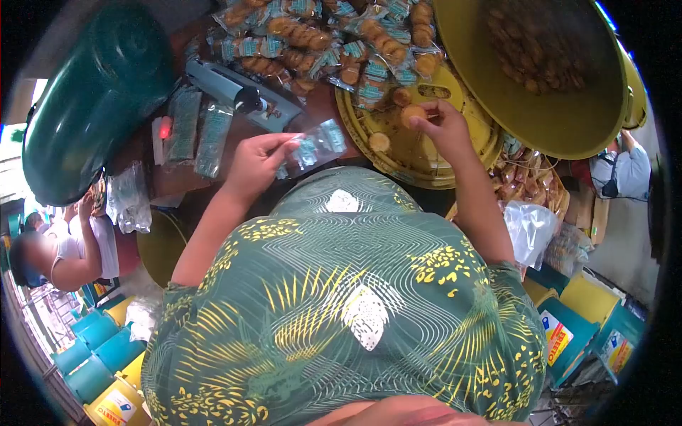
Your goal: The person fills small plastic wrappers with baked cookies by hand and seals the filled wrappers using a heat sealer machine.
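Note:
My left hand (257, 165) is closed on the edge of a clear printed plastic bag (328, 140), held in front of my chest. Between the thumb and fingers of my right hand (447, 133) is a round golden cookie (412, 116), over a yellow bucket lid (444, 153). Two loose cookies show near that hand: one pale cookie (379, 142) lies on the lid and a browner one (402, 96) sits farther back. Filled cookie packets (305, 34) are heaped behind the lid. Left of the bag stands a grey-blue device (220, 84), perhaps a bag sealer.
A big yellow bucket (462, 64) lies tilted at the right with many cookies inside. Flat printed bags (213, 138) lie at the left near a dark green barrel (99, 92). Another person (92, 245) is at far left. Stacked buckets (568, 330) stand behind me.

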Demonstrator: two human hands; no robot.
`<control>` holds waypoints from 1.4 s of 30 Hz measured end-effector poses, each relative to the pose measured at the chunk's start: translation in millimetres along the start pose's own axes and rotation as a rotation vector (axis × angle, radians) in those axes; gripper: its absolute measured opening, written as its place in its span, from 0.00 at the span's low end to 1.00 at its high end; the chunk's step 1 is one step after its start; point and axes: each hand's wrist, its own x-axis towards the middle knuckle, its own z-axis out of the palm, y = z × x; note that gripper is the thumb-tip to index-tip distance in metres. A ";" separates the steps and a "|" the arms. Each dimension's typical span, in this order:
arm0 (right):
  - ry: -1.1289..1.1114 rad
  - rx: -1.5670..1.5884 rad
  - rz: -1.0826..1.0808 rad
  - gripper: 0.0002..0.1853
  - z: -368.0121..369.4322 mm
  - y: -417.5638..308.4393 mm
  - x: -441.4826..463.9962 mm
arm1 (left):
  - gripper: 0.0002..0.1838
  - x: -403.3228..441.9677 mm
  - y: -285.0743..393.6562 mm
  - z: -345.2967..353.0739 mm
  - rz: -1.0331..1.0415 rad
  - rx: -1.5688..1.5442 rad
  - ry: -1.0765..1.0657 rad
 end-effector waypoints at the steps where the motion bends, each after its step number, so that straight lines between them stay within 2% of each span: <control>1: -0.068 0.126 -0.015 0.17 -2.9 -12.1 -5.0 | 0.13 4.6 -0.9 3.0 0.002 -0.042 -0.041; 2: -0.130 0.256 -0.029 0.17 -10.4 -17.2 -6.9 | 0.13 15.5 -1.3 12.1 0.067 -0.002 -0.059; 5: -0.251 0.275 -0.148 0.17 -8.8 -40.9 -19.7 | 0.14 29.7 24.5 33.8 0.152 0.035 -0.135; 8: -0.203 0.168 -0.151 0.15 -10.5 -62.4 -29.6 | 0.15 36.5 33.4 37.9 0.147 0.077 -0.208; 11: -0.170 0.280 -0.187 0.14 -7.6 -49.7 -36.6 | 0.16 39.3 33.3 45.3 0.185 0.108 -0.242; 12: -0.174 0.229 -0.187 0.14 -7.6 -49.3 -38.7 | 0.16 39.9 32.6 48.7 0.201 0.111 -0.247; 13: -0.185 0.168 -0.185 0.13 15.8 -68.1 -41.5 | 0.15 30.7 26.4 26.2 0.231 0.139 -0.258; 16: -0.167 0.111 -0.232 0.12 28.9 -75.9 -45.1 | 0.15 34.0 24.5 32.9 0.352 0.336 -0.310; 23: 0.059 0.134 -0.208 0.10 36.0 -75.9 -35.7 | 0.14 35.1 38.4 24.6 0.363 0.323 -0.185; 26: -0.143 0.107 -0.024 0.09 21.5 -75.3 -31.5 | 0.15 34.3 35.2 17.8 0.410 0.327 -0.175; 29: -0.188 0.229 -0.107 0.08 29.6 -74.4 -36.7 | 0.14 31.1 31.9 18.8 0.437 0.384 -0.230; 31: -0.131 0.220 -0.168 0.09 36.4 -74.8 -36.7 | 0.14 31.7 25.8 23.3 0.495 0.456 -0.237; 35: -0.112 0.065 -0.210 0.10 36.3 -79.2 -39.7 | 0.13 29.4 31.7 21.8 0.457 0.374 -0.155; 38: 0.030 0.350 -0.139 0.10 31.1 -60.2 -34.3 | 0.12 29.3 29.3 22.7 0.399 0.275 -0.120; 42: 0.053 0.450 -0.126 0.10 17.8 -58.9 -34.2 | 0.11 27.3 22.7 21.3 0.364 0.159 -0.123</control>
